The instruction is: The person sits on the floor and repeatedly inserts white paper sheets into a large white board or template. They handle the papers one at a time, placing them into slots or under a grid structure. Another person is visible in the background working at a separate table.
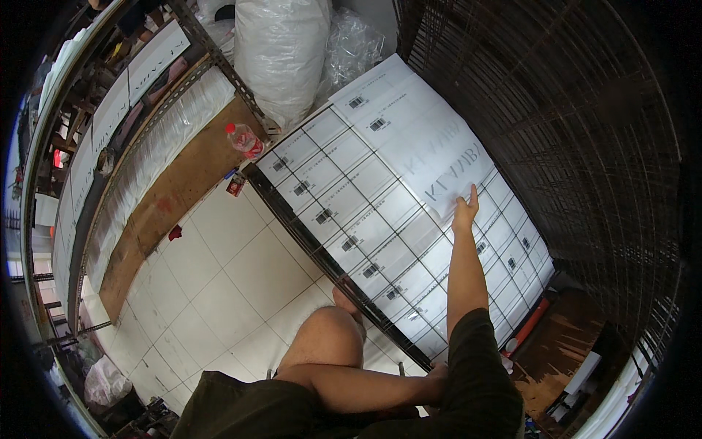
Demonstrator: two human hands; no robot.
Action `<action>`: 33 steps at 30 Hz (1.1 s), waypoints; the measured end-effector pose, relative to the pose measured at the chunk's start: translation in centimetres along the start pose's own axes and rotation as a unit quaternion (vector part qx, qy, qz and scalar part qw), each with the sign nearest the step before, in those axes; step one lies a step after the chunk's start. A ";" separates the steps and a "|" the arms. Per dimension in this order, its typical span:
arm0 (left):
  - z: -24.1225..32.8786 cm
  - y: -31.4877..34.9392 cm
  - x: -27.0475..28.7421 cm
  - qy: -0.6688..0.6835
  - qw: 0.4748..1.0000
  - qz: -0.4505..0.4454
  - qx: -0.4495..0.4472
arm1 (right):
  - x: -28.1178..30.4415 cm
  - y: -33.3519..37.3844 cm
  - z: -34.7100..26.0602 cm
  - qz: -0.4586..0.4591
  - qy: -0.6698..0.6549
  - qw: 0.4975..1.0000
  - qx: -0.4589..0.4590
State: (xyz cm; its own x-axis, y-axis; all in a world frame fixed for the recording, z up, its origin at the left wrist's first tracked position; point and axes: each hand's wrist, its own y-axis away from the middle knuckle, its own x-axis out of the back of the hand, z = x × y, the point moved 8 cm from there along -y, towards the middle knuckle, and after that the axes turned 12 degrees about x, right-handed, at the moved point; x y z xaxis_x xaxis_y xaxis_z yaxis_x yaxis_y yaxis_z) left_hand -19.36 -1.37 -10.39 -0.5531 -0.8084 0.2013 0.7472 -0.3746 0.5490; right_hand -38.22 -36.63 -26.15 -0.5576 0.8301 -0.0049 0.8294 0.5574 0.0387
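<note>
Reaching across the wire grid (311,242), the right hand (465,211) on my feed has its fingers spread at the near edge of a white packet (409,135), and whether they grip it I can't tell from out here! Beneath and around those fingers, white packages (349,219) with small barcode labels (371,270) fill the grid, big grey lettering sits just beyond the fingertips, and farther off bulges a white sack (278,62), contents hidden. Well below them, the left hand (438,372) is mostly hidden by the right sleeve (479,351), finger state unreadable.
</note>
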 end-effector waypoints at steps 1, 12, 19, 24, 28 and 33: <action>0.0 0.0 0.0 0.000 1.000 0.000 0.001 | -0.1 0.1 -0.1 0.002 -0.003 1.000 -0.007; -0.3 0.1 -0.2 -0.006 1.000 -0.010 0.011 | 0.4 -0.4 1.0 -0.010 0.015 0.999 0.030; 0.0 0.3 -0.9 -0.019 1.000 -0.018 0.012 | 1.6 -0.4 1.7 0.019 0.024 0.999 0.043; 0.1 1.2 -2.0 -0.077 0.996 -0.039 0.016 | 7.3 2.6 -1.7 0.175 0.250 0.945 0.120; 0.0 2.3 -2.0 -0.155 0.986 -0.049 0.037 | 10.3 7.6 -6.7 -0.031 0.277 0.944 0.175; 1.2 4.7 -0.3 -0.272 0.962 0.009 0.017 | 17.1 14.2 -20.5 -0.188 0.414 0.866 0.210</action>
State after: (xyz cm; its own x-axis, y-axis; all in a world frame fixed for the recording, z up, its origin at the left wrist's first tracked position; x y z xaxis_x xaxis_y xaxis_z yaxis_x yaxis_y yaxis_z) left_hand -16.13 -2.31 -6.88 -0.6577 -0.4549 0.6004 0.7514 -0.3394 0.5659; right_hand -36.72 -14.89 -5.18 -0.4807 0.3893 0.7858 0.4264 0.8868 -0.1785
